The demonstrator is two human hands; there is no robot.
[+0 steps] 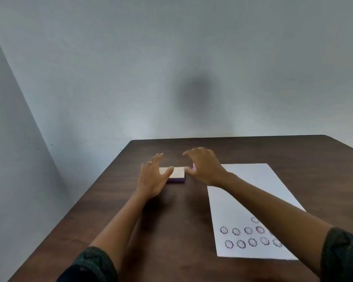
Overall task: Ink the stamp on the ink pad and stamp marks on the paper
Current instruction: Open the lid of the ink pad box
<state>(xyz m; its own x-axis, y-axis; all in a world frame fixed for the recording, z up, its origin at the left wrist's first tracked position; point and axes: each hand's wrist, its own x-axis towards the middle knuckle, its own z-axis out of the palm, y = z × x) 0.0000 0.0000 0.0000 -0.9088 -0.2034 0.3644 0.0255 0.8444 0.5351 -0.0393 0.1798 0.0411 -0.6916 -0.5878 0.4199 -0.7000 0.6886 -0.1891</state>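
Ink pad (pixel 176 174): a flat, closed box on the far part of the table (pixel 171 220), left of the paper (pixel 251 196). Judged light and rigid with a smooth lid; best held by its side edges. A pink item behind the right hand (pixel 204 169), possibly the stamp, cannot be identified. Left hand (pixel 151 178) rests its thumb on the lid, fingers straight; right hand hovers spread, grasping nothing. Stamped marks (pixel 251 237) fill the paper's near end.
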